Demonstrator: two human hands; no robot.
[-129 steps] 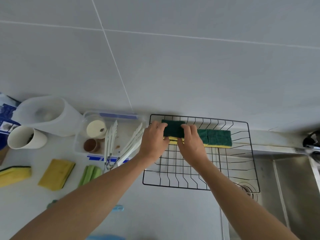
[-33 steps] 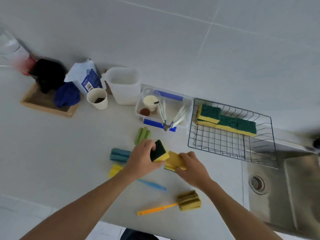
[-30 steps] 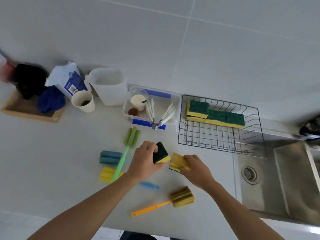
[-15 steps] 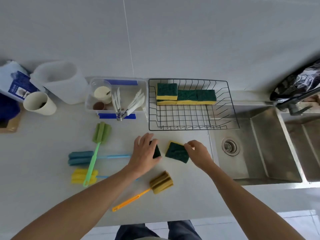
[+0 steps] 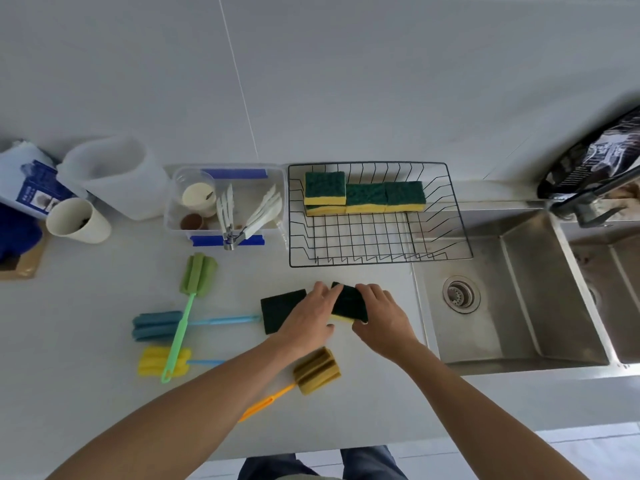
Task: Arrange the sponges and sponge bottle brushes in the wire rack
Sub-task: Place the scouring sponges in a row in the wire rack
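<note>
Two green-and-yellow sponges lie on the counter in front of the wire rack (image 5: 377, 264). My left hand (image 5: 310, 318) rests flat over the left sponge (image 5: 277, 311), and its fingertips touch the right sponge (image 5: 348, 303). My right hand (image 5: 381, 317) grips that right sponge by its right edge. Several more sponges (image 5: 367, 197) line the rack's back wall, and one of them (image 5: 325, 187) sits stacked at the left end. On the counter lie a green bottle brush (image 5: 199, 273), a blue one (image 5: 156, 325), a yellow one (image 5: 162, 362) and an olive one with an orange handle (image 5: 317, 370).
A clear plastic box (image 5: 225, 206) holding tongs and small cups stands left of the rack. Further left are a white jug (image 5: 114, 174) and a cup (image 5: 78, 220). The steel sink (image 5: 519, 289) and a faucet (image 5: 588, 199) are on the right. The counter's front edge is close to me.
Both sponges, held up a second ago, now lie on the counter green side up. My hands have drawn together, and my right hand has closed over the right sponge.
</note>
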